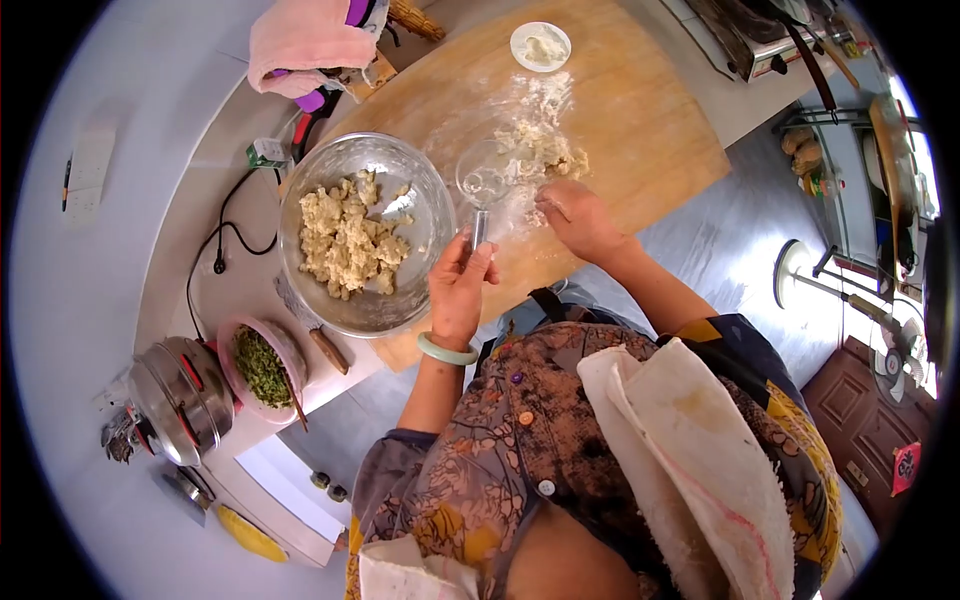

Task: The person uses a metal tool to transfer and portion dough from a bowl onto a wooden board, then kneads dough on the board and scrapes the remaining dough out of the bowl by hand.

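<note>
My left hand (458,285), with a pale green bangle at the wrist, is closed round the handle of a metal ladle (481,218). The ladle's round, shiny head lies over the floured wooden board. My right hand (580,222) hovers at the board's near edge, its fingers curled together and dusted with flour; what they hold, if anything, is hidden. Just beyond it, crumbly dough and loose flour (540,145) are spread on the board (650,110). To the left of my left hand stands a big steel bowl (428,185) with lumpy dough (350,240) in it.
A small white bowl of flour (541,47) sits at the board's far end. On the left are a pink bowl of chopped greens (262,368), a wooden-handled knife (328,350), a steel pot (180,400) and a black cord (220,230). A stove (760,50) stands far right.
</note>
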A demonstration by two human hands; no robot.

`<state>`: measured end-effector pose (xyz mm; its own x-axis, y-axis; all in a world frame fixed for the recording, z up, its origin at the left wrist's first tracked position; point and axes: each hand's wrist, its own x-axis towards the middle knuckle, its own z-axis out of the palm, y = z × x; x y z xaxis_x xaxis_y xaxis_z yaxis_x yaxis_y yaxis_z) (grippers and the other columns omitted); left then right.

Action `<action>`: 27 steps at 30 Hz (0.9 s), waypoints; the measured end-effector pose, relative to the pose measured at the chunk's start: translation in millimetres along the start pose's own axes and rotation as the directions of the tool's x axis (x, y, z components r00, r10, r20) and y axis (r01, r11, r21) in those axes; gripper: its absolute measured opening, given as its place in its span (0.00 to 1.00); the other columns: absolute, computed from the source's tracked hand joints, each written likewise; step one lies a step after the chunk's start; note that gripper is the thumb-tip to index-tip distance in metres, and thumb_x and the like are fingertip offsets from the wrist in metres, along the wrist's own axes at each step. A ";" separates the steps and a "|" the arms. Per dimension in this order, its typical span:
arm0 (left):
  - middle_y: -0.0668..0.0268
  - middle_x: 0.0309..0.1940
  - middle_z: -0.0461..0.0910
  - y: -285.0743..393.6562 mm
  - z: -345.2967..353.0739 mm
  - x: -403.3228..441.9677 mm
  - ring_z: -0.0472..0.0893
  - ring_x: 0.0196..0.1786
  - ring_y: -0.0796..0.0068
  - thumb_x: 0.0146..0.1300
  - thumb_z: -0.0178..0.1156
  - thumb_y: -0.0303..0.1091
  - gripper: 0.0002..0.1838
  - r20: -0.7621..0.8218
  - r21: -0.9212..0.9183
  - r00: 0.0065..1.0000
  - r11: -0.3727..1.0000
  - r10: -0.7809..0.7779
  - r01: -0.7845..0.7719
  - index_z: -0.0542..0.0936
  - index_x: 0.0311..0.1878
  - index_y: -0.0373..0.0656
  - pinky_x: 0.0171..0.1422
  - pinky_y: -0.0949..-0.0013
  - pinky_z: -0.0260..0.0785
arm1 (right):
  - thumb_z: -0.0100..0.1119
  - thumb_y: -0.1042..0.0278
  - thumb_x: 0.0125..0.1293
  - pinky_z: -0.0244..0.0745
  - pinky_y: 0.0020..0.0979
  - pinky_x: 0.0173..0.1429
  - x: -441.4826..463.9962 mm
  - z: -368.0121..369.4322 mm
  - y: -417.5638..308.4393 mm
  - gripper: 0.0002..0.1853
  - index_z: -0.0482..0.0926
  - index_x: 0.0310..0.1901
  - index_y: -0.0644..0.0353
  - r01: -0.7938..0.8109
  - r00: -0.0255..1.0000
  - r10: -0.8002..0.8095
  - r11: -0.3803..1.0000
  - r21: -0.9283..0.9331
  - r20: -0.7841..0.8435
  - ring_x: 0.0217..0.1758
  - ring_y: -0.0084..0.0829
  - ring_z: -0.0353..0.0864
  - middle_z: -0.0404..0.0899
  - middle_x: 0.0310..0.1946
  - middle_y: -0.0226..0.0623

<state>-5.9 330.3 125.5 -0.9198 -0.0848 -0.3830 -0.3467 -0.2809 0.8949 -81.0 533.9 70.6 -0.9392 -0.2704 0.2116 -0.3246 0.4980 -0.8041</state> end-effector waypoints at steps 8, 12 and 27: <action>0.63 0.39 0.80 3.8 9.5 2.3 0.72 0.28 0.83 0.69 0.59 0.33 0.19 0.111 0.050 0.987 0.993 -0.113 0.108 0.74 0.59 0.35 0.30 0.78 0.65 | 0.62 0.65 0.65 0.76 0.31 0.44 31.7 -11.0 -59.7 0.12 0.77 0.43 0.65 -0.546 0.745 0.561 0.204 0.812 0.360 0.38 0.27 0.80 0.79 0.33 0.32; 0.66 0.38 0.80 13.1 19.6 -3.5 0.69 0.26 0.87 0.70 0.58 0.35 0.19 0.206 -0.002 0.962 0.983 -0.179 0.183 0.74 0.60 0.37 0.26 0.82 0.59 | 0.66 0.71 0.61 0.76 0.30 0.41 40.3 -1.6 -54.3 0.14 0.76 0.46 0.68 -0.482 0.774 0.435 -0.067 0.874 0.460 0.35 0.29 0.80 0.80 0.32 0.36; 0.67 0.36 0.80 12.1 37.1 1.0 0.67 0.24 0.87 0.70 0.57 0.34 0.15 0.097 -0.046 0.967 0.969 -0.238 0.243 0.77 0.55 0.37 0.26 0.82 0.56 | 0.65 0.70 0.61 0.77 0.32 0.43 27.0 -1.2 -36.8 0.06 0.78 0.35 0.62 -0.578 0.755 0.514 0.228 0.783 0.408 0.34 0.25 0.79 0.79 0.31 0.32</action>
<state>-17.8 362.3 144.5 -0.8244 0.0770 -0.5607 -0.5509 -0.3364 0.7638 -94.6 509.3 106.5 -0.8300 -0.2841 -0.4800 0.5570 -0.3756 -0.7407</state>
